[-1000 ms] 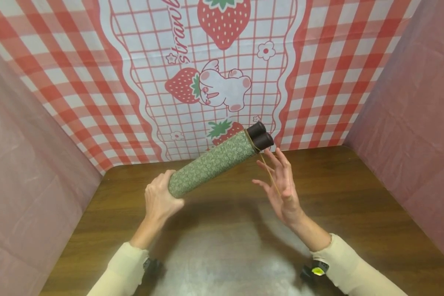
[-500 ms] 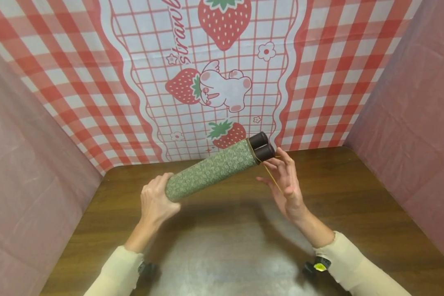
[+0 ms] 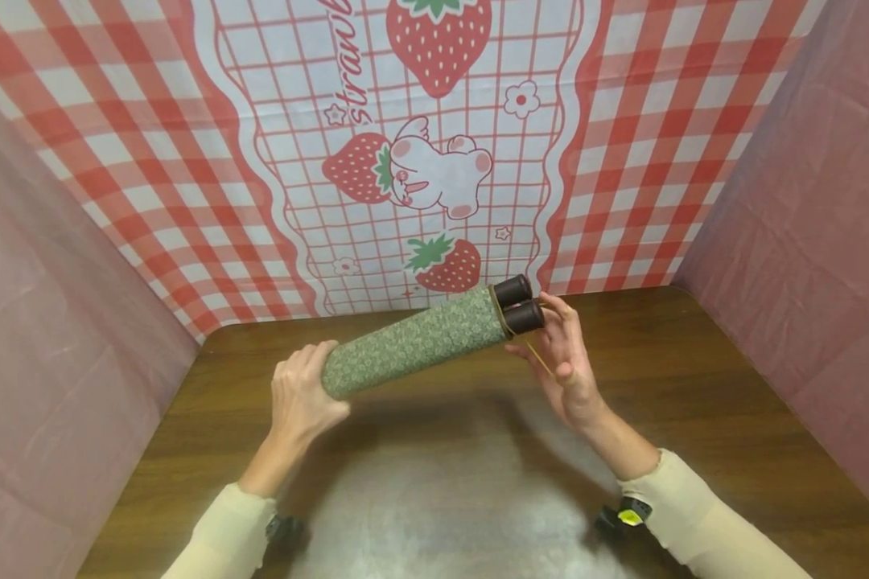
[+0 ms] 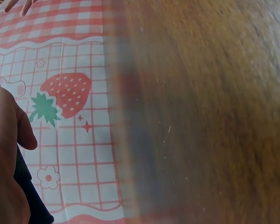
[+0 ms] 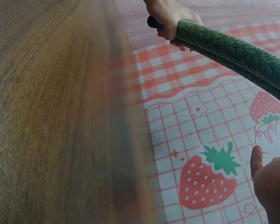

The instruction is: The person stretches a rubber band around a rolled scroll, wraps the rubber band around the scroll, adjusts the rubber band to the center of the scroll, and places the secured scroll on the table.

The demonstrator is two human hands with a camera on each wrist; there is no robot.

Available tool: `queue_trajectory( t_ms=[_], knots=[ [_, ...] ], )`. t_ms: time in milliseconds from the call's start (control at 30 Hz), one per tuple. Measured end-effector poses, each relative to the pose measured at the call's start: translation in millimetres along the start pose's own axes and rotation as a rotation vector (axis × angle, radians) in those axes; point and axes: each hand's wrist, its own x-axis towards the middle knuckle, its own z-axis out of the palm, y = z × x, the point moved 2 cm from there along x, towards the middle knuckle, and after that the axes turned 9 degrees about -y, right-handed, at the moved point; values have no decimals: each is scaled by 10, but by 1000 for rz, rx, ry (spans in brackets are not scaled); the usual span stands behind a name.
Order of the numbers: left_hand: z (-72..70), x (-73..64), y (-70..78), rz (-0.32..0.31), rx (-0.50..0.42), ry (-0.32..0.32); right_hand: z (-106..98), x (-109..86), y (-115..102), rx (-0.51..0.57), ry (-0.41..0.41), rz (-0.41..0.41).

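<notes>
A rolled scroll [image 3: 413,346] with green patterned backing and two dark roller ends [image 3: 525,316] is held tilted above the table, its right end higher. My left hand [image 3: 300,398] grips its left end; a dark knob [image 5: 153,22] sticks out past that hand in the right wrist view. A thin yellowish elastic band [image 3: 539,358] circles the scroll near its right end and stretches across to my right hand [image 3: 568,366]. The right fingers and thumb are spread beside the roller ends, with the band looped over them. In the left wrist view, my left thumb [image 4: 25,130] shows at the edge.
Beneath the hands lies a brown wooden table [image 3: 420,498]. A red-and-white checked cloth [image 3: 644,161] with strawberry prints hangs behind it, and pink cloths [image 3: 804,201] hang at both sides.
The scroll's right end has lowered, and the left hand has shifted slightly left and down. The right fingers have come closer around the roller ends, with the band still stretched to them.
</notes>
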Motion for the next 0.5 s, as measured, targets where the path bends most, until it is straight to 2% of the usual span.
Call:
queue_trajectory(
  t_ms=[267,500],
  knots=[
    [7,-7,-14,51,26,-1,-47,-35,-32,-21,5,65],
    [-34,-8,-30,105,64,11,-115,-55,-21,-38,18,88]
  ],
)
